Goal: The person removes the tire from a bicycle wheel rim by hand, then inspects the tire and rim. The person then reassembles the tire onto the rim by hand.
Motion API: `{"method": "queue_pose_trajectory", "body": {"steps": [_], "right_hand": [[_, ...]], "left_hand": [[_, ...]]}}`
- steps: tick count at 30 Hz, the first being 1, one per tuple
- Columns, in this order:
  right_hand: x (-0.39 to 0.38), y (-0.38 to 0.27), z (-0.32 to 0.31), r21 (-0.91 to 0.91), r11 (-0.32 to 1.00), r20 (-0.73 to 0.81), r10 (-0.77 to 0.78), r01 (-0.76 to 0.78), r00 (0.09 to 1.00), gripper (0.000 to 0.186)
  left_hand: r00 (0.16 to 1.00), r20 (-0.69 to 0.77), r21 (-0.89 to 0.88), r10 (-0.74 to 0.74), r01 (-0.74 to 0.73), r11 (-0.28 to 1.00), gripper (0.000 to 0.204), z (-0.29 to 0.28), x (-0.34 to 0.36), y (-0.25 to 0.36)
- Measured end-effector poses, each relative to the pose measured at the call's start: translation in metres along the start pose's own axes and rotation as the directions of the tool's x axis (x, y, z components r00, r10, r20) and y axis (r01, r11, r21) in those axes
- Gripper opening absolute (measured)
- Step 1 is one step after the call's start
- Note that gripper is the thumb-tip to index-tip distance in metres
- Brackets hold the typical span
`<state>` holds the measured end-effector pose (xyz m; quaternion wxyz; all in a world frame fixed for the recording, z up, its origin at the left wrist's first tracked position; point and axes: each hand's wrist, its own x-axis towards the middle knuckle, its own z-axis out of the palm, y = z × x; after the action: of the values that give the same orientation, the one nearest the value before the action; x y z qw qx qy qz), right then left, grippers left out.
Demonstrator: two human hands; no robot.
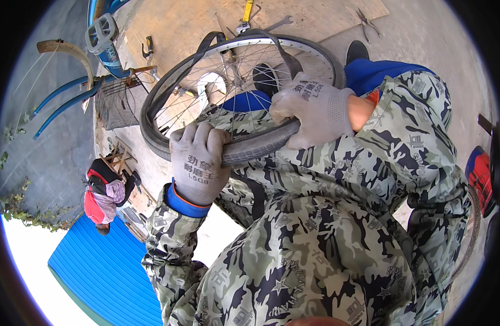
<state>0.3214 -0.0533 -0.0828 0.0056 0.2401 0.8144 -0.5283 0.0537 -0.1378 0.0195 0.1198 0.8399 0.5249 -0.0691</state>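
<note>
A spoked bicycle wheel with a black tyre [255, 150] is held tilted above my lap, its near side toward me. My left hand [200, 163], in a grey work glove, has its fingers wrapped over the tyre at the near left. Farther right, my gloved right hand [314, 111] is closed around the tyre's near right part; its fingertips are partly hidden. A flattened black inner tube [285, 57] hangs loose out of the wheel's far side, looping over the rim. Between the spokes shows a white curved piece [212, 84], its kind unclear.
A plywood board [179, 24] beyond the wheel carries an open-ended wrench [282, 23] and a yellow-handled tool [247, 11]. Pliers [368, 24] lie to its right. On the left are a blue bicycle frame [110, 60], a wire basket [119, 103] and another person [103, 190].
</note>
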Motion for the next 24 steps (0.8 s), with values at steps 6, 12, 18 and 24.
{"method": "queue_pose_trajectory", "body": {"steps": [6, 12, 18, 24], "right_hand": [[0.005, -0.008, -0.010, 0.104, 0.989, 0.301, 0.073, -0.109, 0.951, 0.050], [0.000, -0.018, -0.022, 0.206, 0.967, 0.322, 0.080, -0.153, 0.943, 0.050], [-0.035, -0.032, -0.044, 0.215, 0.976, 0.061, -0.025, 0.011, 0.998, 0.044], [-0.045, -0.052, -0.034, -0.050, 0.999, -0.144, 0.001, -0.008, 0.990, 0.056]], "left_hand": [[0.997, 0.065, 0.004, -0.028, 0.027, 1.000, 0.039, 0.005, -0.002, 0.003], [0.998, -0.053, -0.026, 0.016, -0.017, 1.000, 0.030, 0.007, 0.000, 0.006], [1.000, 0.008, -0.185, -0.023, 0.024, 0.982, 0.034, -0.026, 0.004, 0.002], [0.997, -0.076, -0.133, 0.005, -0.016, 0.991, 0.035, -0.033, 0.012, 0.001]]}}
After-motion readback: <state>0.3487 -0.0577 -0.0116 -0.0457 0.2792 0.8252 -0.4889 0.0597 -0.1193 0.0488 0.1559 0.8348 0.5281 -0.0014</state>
